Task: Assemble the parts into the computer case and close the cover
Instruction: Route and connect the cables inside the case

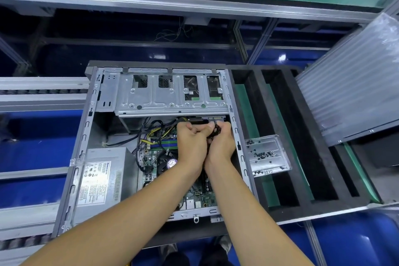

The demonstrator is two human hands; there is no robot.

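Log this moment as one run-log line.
stage: cabling inside computer case | left hand: gripping, contents hidden | right hand: holds black connector under drive cage | cover: off

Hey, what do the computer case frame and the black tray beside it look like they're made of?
Computer case frame: likely bare sheet steel, matte grey, with stamped slots and folded edges. Black tray: probably dense foam, dull and light-absorbing, with cut channels over green.

Inside the open computer case (86,127), the drive cage (170,95) closes off the far part and the power supply (101,179) fills the near left corner; cables (151,134) cross the motherboard (200,194) between them
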